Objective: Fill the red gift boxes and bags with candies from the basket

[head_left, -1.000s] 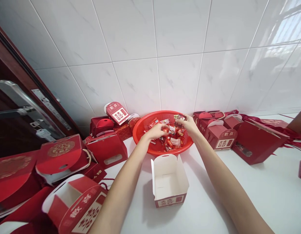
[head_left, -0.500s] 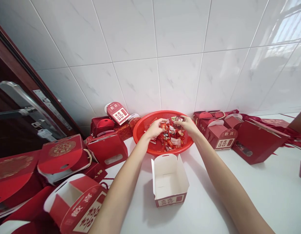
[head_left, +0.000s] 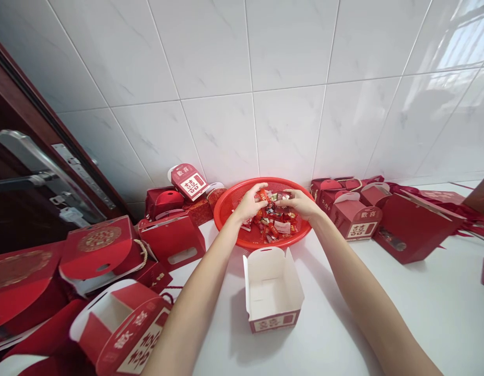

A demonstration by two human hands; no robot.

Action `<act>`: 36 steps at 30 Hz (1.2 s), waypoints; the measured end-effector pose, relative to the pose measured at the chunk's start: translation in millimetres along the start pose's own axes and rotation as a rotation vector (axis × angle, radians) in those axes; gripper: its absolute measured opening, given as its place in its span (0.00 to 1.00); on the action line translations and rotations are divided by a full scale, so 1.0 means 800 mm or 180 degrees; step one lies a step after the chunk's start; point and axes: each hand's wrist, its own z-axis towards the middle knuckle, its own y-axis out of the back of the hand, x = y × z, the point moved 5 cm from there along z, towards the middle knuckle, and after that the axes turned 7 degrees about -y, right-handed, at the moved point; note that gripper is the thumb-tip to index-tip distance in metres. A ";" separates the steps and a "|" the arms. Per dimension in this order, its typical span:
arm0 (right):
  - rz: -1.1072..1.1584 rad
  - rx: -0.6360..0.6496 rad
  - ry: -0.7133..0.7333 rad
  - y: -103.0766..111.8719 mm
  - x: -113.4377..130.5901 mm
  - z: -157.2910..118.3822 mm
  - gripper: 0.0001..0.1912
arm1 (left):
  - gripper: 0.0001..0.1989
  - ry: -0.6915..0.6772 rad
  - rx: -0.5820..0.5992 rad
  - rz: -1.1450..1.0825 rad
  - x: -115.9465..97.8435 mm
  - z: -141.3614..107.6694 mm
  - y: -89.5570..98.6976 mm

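Note:
A red plastic basket (head_left: pixel 226 209) with a perforated wall stands against the tiled wall and holds many small wrapped candies (head_left: pixel 283 227). My left hand (head_left: pixel 250 205) is inside its left half, thumb and fingers closed round a red-wrapped candy (head_left: pixel 263 196). Over the right half, my right hand (head_left: pixel 303 204) has its fingers bent round wrapped candies, partly hidden by the hand. Between my forearms, just in front of the basket, an open red-and-white paper box (head_left: pixel 273 292) sits upright with its flaps raised and white inside showing.
Red gift boxes crowd the left side, among them an open box (head_left: pixel 120 329) and a round-patterned box (head_left: pixel 98 240). More red boxes (head_left: pixel 353 216) and a large red bag (head_left: pixel 414 224) stand at right on the white table (head_left: pixel 335 334). A door handle (head_left: pixel 30 151) is at far left.
My left hand has lifted a red-wrapped candy between its fingers. My right hand has shifted slightly down and inward among the candies. The boxes have stayed put.

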 end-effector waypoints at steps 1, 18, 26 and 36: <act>0.0010 -0.0020 0.0034 0.000 0.001 0.000 0.12 | 0.29 0.0003 -0.0032 0.0054 0.000 0.000 0.000; 0.0543 -0.0492 0.0479 0.011 0.003 0.007 0.17 | 0.18 0.0496 0.0188 -0.0132 -0.009 -0.006 -0.006; 0.0692 -0.0458 0.0582 0.006 0.012 -0.001 0.17 | 0.19 0.0605 -0.0092 -0.0680 -0.011 -0.006 -0.004; 0.0783 -0.0252 0.0363 0.010 0.007 0.003 0.16 | 0.13 0.0424 -0.0424 -0.0937 -0.014 -0.001 0.002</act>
